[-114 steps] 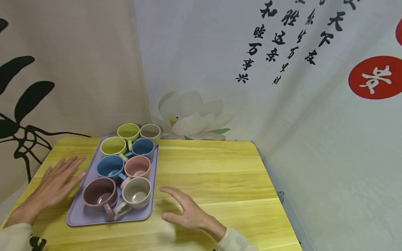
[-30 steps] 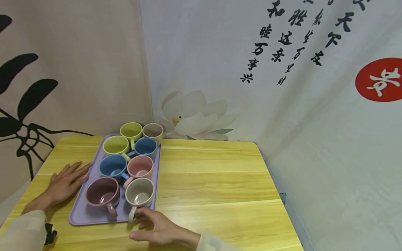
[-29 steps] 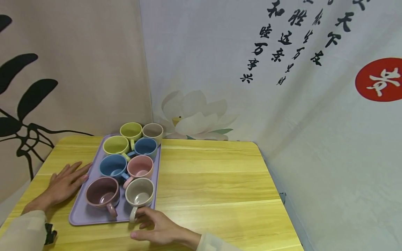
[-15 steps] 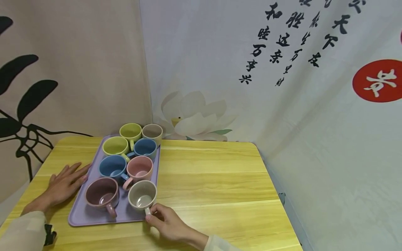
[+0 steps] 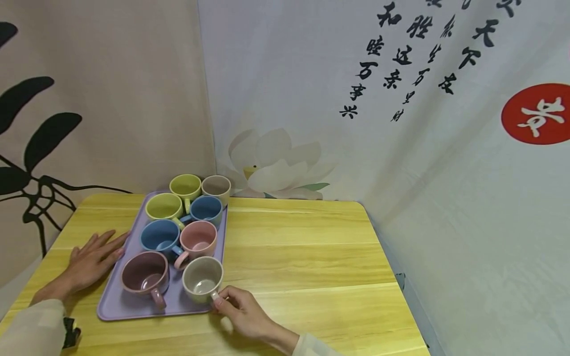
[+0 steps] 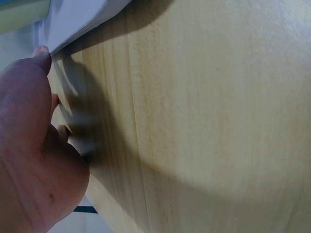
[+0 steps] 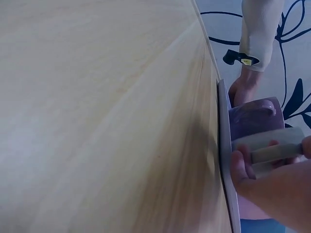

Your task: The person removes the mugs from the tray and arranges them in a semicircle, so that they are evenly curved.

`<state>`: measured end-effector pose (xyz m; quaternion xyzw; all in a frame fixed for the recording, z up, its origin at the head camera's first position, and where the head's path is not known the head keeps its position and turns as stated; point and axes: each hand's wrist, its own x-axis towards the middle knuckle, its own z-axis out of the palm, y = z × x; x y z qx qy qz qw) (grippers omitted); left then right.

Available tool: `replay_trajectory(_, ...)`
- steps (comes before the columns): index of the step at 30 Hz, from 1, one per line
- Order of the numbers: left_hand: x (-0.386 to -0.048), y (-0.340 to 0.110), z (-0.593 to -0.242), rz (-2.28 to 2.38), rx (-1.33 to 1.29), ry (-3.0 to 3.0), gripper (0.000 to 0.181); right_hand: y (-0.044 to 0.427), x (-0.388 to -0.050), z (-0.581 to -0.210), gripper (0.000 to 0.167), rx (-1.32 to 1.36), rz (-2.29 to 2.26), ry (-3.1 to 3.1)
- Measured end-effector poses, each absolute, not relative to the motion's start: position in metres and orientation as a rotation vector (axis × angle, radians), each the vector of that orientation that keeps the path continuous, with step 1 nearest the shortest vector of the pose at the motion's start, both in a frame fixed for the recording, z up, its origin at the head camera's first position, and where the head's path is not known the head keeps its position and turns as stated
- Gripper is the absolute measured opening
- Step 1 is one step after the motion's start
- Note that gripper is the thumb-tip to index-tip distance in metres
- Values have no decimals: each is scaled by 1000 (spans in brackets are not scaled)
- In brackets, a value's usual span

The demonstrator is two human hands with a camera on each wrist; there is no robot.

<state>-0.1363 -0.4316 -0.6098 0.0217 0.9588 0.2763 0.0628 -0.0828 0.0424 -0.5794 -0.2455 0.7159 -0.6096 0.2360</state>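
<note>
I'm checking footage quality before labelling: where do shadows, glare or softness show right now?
Head: highlights glint inside the mauve mug and grey mug; left wrist: a dark shadow lies beside the left hand, with glare on the table at upper right; right wrist: pale glare at left, and the right hand looks slightly soft.

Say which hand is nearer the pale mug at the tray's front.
Right: the right hand pinches the pale mug by its handle; the left hand is across the tray, at its left edge.
</note>
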Motion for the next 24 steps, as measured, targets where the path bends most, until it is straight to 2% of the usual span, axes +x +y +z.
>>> replay_trajectory(8,-137,-431,-609,849,47,2872,69,53,-81,-575,36,-686,-1685,1920)
replay_trajectory(24,-140,-434,-614,849,66,2885,68,93,-93,-561,32,-636,-1783,1886)
